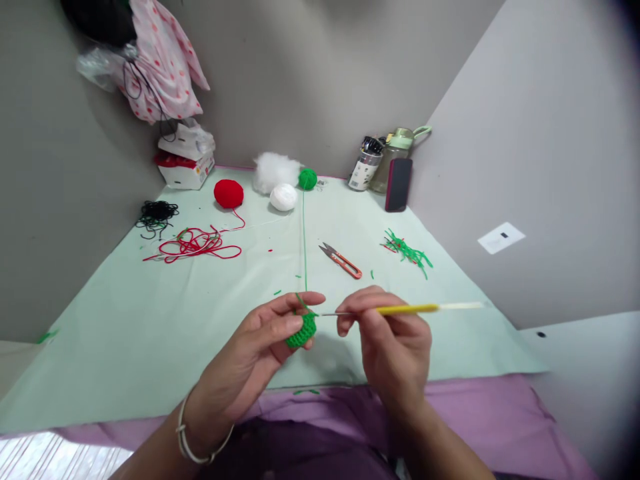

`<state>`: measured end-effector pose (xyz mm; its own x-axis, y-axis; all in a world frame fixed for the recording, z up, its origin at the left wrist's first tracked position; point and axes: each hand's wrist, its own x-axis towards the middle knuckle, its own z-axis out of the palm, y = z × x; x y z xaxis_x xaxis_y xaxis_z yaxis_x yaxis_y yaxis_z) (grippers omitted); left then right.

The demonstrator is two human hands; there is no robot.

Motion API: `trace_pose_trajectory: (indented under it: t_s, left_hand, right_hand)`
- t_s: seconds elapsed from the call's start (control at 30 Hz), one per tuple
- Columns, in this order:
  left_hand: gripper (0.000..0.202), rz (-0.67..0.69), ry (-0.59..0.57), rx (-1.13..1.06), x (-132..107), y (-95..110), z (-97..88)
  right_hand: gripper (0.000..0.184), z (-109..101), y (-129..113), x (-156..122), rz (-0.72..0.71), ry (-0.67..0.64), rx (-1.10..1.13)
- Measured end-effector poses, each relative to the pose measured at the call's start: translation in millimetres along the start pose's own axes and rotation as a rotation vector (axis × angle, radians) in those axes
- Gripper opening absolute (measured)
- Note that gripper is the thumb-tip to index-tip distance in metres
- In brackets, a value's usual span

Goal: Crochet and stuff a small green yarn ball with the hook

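Between the thumb and fingers of my left hand (260,347) is a small green crochet piece (301,333). Green yarn (305,247) runs from a green yarn ball (307,179) at the back of the table down over my raised left index finger. My right hand (393,347) grips a crochet hook (407,309) with a yellow handle, held level like a pen. Its thin metal tip points left and meets the upper right edge of the green piece; whether it sits in a loop is too small to tell.
Orange thread snips (341,261) lie beyond my hands. Green yarn scraps (407,252) are to the right, tangled red yarn (197,245) and black yarn (159,213) to the left. A red ball (229,193), white ball (284,197), stuffing (275,172), phone (399,185) and bottle (387,163) stand farther back.
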<state>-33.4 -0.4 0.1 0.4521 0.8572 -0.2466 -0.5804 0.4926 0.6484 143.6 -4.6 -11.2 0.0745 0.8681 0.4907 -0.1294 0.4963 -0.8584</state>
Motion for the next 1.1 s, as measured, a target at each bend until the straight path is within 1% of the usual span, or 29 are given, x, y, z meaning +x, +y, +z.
trace_pose_trajectory:
  t_s: [0.07, 0.13, 0.2, 0.27, 0.33, 0.37, 0.43, 0.5, 0.53, 0.57, 0.63, 0.7, 0.73, 0.8, 0.9, 0.97, 1.03, 1.07, 1.1]
  left_hand:
    - [0.021, 0.04, -0.004, 0.068, 0, 2, 0.0]
    - [0.02, 0.085, -0.026, 0.14, 1, 1, 1.0]
    - [0.023, 0.132, -0.016, 0.201, 1, -1, 1.7]
    - [0.032, 0.168, 0.015, 0.253, 2, -3, 1.0]
    - [0.037, 0.185, 0.026, 0.317, 3, -3, -0.8]
    - [0.037, 0.177, 0.015, 0.347, 5, -2, -1.8]
    - [0.036, 0.118, -0.034, 0.389, 8, 0, -3.3]
    - [0.036, 0.033, -0.106, 0.424, 12, 3, -3.8]
    - [0.033, -0.007, -0.145, 0.447, 14, 5, -3.6]
    - [0.029, -0.048, -0.182, 0.474, 17, 6, -3.3]
    - [0.024, -0.121, -0.234, 0.527, 25, 10, -2.6]
    - [0.022, -0.161, -0.248, 0.549, 34, 16, -2.7]
    - [0.023, -0.156, -0.239, 0.55, 39, 20, -3.3]
    - [0.023, -0.099, -0.194, 0.536, 49, 33, -6.1]
    - [0.022, 0.034, -0.06, 0.461, 64, 59, -14.1]
    - [0.019, 0.146, 0.053, 0.388, 73, 76, -20.3]
    - [0.018, 0.244, 0.139, 0.338, 82, 90, -25.3]
    - [0.018, 0.281, 0.168, 0.327, 87, 95, -26.8]
    - [0.019, 0.31, 0.187, 0.326, 91, 98, -27.7]
  right_hand:
    - [0.014, 1, -1, 7, 0.157, -0.012, 0.194]
    - [0.013, 3, 0, 9, 0.219, -0.04, 0.256]
    - [0.011, 6, 4, 8, 0.192, -0.06, 0.193]
    - [0.01, 9, 6, 5, 0.131, -0.083, 0.09]
    - [0.014, 9, 6, 4, 0.053, -0.114, -0.015]
    - [0.018, 8, 5, 6, 0.002, -0.121, -0.069]
    - [0.023, 4, 1, 14, -0.114, -0.101, -0.196]
    - [0.023, 0, -3, 29, -0.208, -0.029, -0.306]
    - [0.02, -3, -5, 38, -0.233, 0.021, -0.346]
    - [0.018, -5, -6, 47, -0.241, 0.06, -0.371]
    - [0.013, -10, -5, 68, -0.208, 0.121, -0.39]
    - [0.01, -15, -1, 89, -0.148, 0.182, -0.369]
    - [0.01, -18, 2, 100, -0.11, 0.21, -0.334]
    - [0.016, -26, 7, 119, -0.003, 0.236, -0.236]
    - [0.032, -39, 13, 140, 0.186, 0.178, -0.101]
    - [0.036, -46, 18, 144, 0.223, 0.134, -0.103]
    - [0.033, -49, 25, 140, 0.26, 0.05, -0.143]
    - [0.03, -50, 29, 136, 0.294, -0.03, -0.198]
    - [0.028, -49, 34, 132, 0.326, -0.206, -0.393]
